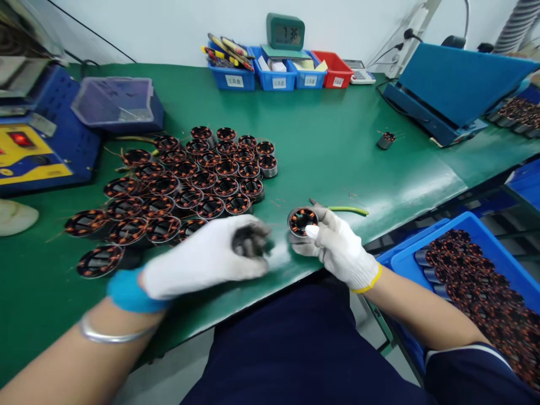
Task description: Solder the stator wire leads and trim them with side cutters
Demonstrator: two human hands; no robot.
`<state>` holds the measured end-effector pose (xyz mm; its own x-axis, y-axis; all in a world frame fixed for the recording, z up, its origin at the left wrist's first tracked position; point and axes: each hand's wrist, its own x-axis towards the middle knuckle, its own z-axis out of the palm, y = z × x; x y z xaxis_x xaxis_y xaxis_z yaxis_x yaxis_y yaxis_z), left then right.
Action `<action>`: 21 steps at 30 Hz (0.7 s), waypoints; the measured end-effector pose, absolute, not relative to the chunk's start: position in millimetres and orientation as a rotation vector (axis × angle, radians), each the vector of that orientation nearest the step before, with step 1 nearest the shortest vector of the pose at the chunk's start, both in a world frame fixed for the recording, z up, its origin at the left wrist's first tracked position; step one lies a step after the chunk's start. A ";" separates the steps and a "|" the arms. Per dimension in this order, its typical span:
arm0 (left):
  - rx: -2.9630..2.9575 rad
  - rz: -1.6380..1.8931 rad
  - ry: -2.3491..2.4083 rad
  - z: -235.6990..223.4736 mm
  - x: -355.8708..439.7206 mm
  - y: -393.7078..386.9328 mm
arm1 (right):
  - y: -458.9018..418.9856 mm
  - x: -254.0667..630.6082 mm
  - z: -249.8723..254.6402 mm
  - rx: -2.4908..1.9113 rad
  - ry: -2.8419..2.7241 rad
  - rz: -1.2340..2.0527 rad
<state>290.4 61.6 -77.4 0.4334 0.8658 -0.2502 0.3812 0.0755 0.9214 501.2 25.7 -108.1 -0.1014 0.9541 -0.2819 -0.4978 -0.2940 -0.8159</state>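
My right hand (pixel 337 244), in a white glove, grips a round motor stator (pixel 302 220) with copper windings just above the green table (pixel 329 146). Green-handled cutters (pixel 348 210) lie right behind that hand. My left hand (pixel 211 256), also in a white glove, hovers low over the table near its front edge with the fingers curled; it is blurred, and its dark fingertips may hide something small. Beyond and to the left of it, a big cluster of the same stators (pixel 185 180) stands in rows.
A blue crate (pixel 426 247) holding several more stators sits at my right, below the table. One lone stator (pixel 386 140) stands mid-right. Blue machine (pixel 34 152) at left, blue and red bins (pixel 274 76) and a clock (pixel 286 32) at the back, blue device (pixel 455 84) at right.
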 end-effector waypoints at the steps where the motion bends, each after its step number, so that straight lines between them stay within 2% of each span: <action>1: 1.477 0.581 1.143 -82.9 302.7 56.3 | 23.8 496.4 -109.5 -0.983 -0.625 1.666; 4: 1.297 0.809 1.128 -97.6 331.7 42.2 | 15.1 481.8 -116.1 -0.982 -0.562 1.661; 7: 1.202 0.887 1.145 -101.9 334.3 42.9 | 7.5 475.5 -121.1 -1.032 -0.599 1.707; 11: 1.344 0.669 1.145 -100.4 314.4 60.1 | 6.6 483.8 -122.0 -1.271 -0.966 1.871; 13: 1.460 0.578 1.161 -102.6 306.9 66.8 | 9.6 492.3 -122.9 -1.376 -1.218 1.848; 15: 1.601 0.565 1.217 -106.2 303.6 69.6 | 14.0 501.4 -125.1 -1.439 -1.425 1.714; 19: 1.873 0.548 1.339 -109.9 304.2 67.2 | 27.0 511.3 -128.3 -1.522 -1.619 1.249; 21: 1.924 0.527 1.369 -109.1 305.4 64.7 | 35.4 507.8 -128.8 -1.532 -1.630 1.158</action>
<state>305.4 64.7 -109.1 0.3565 0.9316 -0.0707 0.6435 -0.1899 0.7415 507.8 35.4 -128.8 -0.1423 0.9813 -0.1295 0.4453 -0.0534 -0.8938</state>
